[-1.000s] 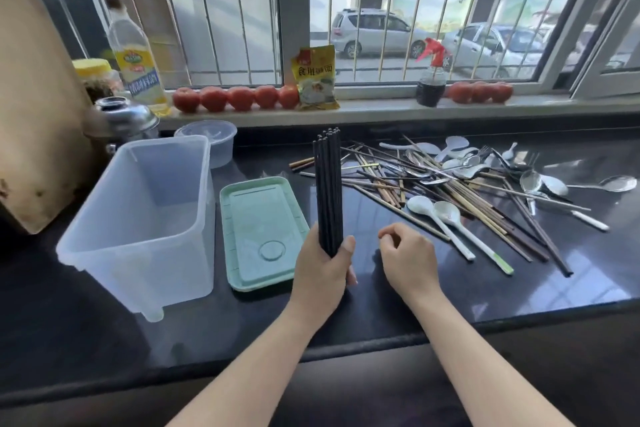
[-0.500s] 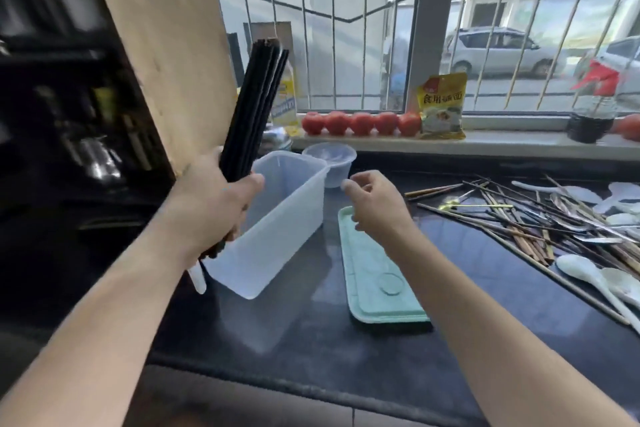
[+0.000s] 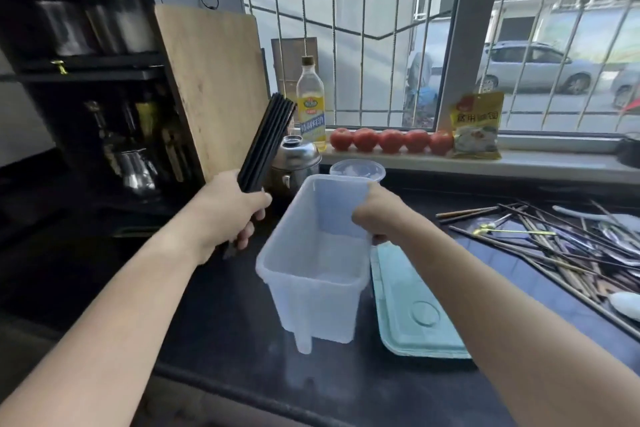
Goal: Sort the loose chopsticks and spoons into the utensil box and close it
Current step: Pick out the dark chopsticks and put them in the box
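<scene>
Your left hand [image 3: 230, 215] is wrapped round the lower part of the bundle of black chopsticks [image 3: 266, 142], just left of the utensil box [image 3: 311, 274] on the counter. They are light, stiff and slick, so grip low and firmly. Your right hand [image 3: 381, 215] pinches the thin right rim, steadying the light, tippy box.

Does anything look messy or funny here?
Yes: chopsticks and spoons lie in a crisscrossed heap on the counter's right side. The utensil box is empty, its green lid off beside it.
</scene>
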`<state>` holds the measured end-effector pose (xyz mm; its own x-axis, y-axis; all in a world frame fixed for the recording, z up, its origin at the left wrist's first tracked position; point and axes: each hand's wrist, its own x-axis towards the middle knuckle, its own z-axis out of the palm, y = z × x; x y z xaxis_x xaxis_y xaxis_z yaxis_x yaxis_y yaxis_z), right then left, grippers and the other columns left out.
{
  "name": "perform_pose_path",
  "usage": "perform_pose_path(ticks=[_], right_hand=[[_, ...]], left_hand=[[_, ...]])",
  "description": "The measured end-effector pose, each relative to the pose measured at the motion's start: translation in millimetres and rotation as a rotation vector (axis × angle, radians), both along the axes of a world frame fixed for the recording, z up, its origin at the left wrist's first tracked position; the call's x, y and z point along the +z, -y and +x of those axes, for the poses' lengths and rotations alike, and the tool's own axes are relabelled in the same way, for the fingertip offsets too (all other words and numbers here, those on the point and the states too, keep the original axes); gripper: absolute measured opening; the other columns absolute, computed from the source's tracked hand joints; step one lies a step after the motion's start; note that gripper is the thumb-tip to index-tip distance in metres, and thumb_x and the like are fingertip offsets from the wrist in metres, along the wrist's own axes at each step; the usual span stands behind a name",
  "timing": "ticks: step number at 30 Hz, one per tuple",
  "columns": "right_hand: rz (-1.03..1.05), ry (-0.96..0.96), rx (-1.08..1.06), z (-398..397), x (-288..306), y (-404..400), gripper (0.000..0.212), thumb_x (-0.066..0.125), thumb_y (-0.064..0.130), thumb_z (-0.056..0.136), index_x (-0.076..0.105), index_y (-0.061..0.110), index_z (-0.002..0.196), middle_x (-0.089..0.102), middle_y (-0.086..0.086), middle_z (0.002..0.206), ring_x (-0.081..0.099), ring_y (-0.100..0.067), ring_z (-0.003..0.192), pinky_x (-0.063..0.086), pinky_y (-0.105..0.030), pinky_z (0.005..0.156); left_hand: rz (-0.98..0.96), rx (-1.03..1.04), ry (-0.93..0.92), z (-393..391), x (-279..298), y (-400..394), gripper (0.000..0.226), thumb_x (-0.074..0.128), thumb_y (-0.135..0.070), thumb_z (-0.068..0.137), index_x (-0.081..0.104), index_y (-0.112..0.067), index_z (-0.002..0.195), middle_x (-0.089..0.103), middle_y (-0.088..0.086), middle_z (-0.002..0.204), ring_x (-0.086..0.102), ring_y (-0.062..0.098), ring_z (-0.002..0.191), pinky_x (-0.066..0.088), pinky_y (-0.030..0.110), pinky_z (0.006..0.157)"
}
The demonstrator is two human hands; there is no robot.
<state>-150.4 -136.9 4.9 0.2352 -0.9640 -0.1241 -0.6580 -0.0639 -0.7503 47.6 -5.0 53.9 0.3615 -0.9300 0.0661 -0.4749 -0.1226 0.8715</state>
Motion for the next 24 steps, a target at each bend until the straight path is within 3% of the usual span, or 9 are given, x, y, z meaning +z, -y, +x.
perform_pose_path(ticks=[3, 5, 6, 8, 10, 13, 17, 21, 24], right_hand=[[-0.006, -0.051, 0.041, -43.3, -0.5, -5.5, 0.051, 0.050, 0.013, 0.079, 0.044, 0.032, 0.126, 0.064, -0.009, 0.107, 0.070, -0.028, 0.082, 0.063, -0.042, 0.055], [0.014, -0.052, 0.018, -63.8, -2.3, -8.3, 0.056, 0.055, 0.015, 0.084, 0.039, 0.031, 0.135, 0.060, -0.006, 0.112, 0.066, -0.025, 0.087, 0.063, -0.040, 0.055], [0.005, -0.050, -0.006, -70.4, -2.6, -8.2, 0.062, 0.056, 0.017, 0.088, 0.034, 0.028, 0.145, 0.057, -0.006, 0.118, 0.064, -0.025, 0.090, 0.062, -0.037, 0.056], [-0.153, -0.082, -0.068, -77.7, -1.3, -3.4, 0.071, 0.057, 0.033, 0.094, 0.024, 0.023, 0.156, 0.050, -0.010, 0.136, 0.059, -0.029, 0.111, 0.059, -0.042, 0.079], [-0.387, 0.050, -0.153, -79.4, 3.9, 1.9, 0.053, 0.052, 0.042, 0.099, 0.044, 0.019, 0.146, 0.057, -0.009, 0.130, 0.057, -0.027, 0.115, 0.051, -0.046, 0.096], [-0.301, 0.439, -0.119, -73.1, 15.6, 8.6, 0.027, 0.051, 0.037, 0.104, 0.065, 0.016, 0.113, 0.069, -0.003, 0.099, 0.065, -0.018, 0.090, 0.057, -0.042, 0.084], [-0.188, 0.482, 0.037, -60.3, 13.0, 21.0, 0.025, 0.055, 0.031, 0.103, 0.072, 0.013, 0.102, 0.073, -0.002, 0.085, 0.063, -0.011, 0.070, 0.049, -0.024, 0.059], [-0.208, 0.591, 0.001, -56.2, 7.6, 30.4, 0.024, 0.061, 0.027, 0.099, 0.074, 0.012, 0.086, 0.071, -0.007, 0.071, 0.062, -0.014, 0.061, 0.052, -0.030, 0.060], [-0.317, 0.643, -0.139, -59.0, 13.4, 33.6, 0.022, 0.058, 0.023, 0.101, 0.070, 0.010, 0.087, 0.064, -0.003, 0.063, 0.061, -0.012, 0.053, 0.055, -0.030, 0.056]], left_hand=[[0.036, -0.197, -0.365, -30.3, 11.4, 10.4, 0.014, 0.059, -0.012, 0.101, 0.048, -0.013, 0.092, 0.050, 0.004, 0.067, 0.039, 0.014, 0.044, 0.037, 0.027, 0.041], [0.060, -0.290, -0.520, -55.9, 10.9, 25.2, 0.015, 0.059, -0.012, 0.101, 0.047, -0.013, 0.092, 0.051, 0.004, 0.067, 0.040, 0.013, 0.043, 0.037, 0.025, 0.039], [0.071, -0.309, -0.578, -69.9, 8.7, 34.3, 0.014, 0.059, -0.013, 0.101, 0.048, -0.012, 0.093, 0.051, 0.004, 0.067, 0.041, 0.012, 0.042, 0.037, 0.024, 0.038], [0.081, -0.296, -0.623, -96.1, 2.1, 53.7, 0.012, 0.058, -0.013, 0.101, 0.049, -0.010, 0.094, 0.053, 0.005, 0.070, 0.046, 0.013, 0.043, 0.040, 0.024, 0.040], [0.077, -0.264, -0.578, -116.7, -5.9, 70.2, 0.010, 0.057, -0.013, 0.102, 0.050, -0.008, 0.098, 0.052, 0.007, 0.073, 0.051, 0.016, 0.045, 0.044, 0.027, 0.044], [0.093, -0.251, -0.558, -129.3, -23.7, 86.1, 0.010, 0.058, -0.014, 0.102, 0.051, -0.008, 0.100, 0.051, 0.006, 0.072, 0.055, 0.018, 0.047, 0.047, 0.032, 0.050], [0.083, -0.328, -0.518, -131.9, -34.8, 89.6, 0.020, 0.064, -0.020, 0.100, 0.059, -0.003, 0.110, 0.053, 0.006, 0.074, 0.058, 0.023, 0.051, 0.046, 0.034, 0.052], [0.061, -0.319, -0.467, -133.5, -32.5, 89.4, 0.020, 0.064, -0.025, 0.101, 0.059, -0.011, 0.113, 0.056, 0.011, 0.085, 0.070, 0.032, 0.060, 0.054, 0.037, 0.052], [-0.076, -0.113, -0.360, -132.5, -36.7, 94.2, 0.017, 0.057, -0.021, 0.104, 0.053, -0.010, 0.117, 0.062, 0.014, 0.091, 0.076, 0.033, 0.067, 0.061, 0.041, 0.052]])
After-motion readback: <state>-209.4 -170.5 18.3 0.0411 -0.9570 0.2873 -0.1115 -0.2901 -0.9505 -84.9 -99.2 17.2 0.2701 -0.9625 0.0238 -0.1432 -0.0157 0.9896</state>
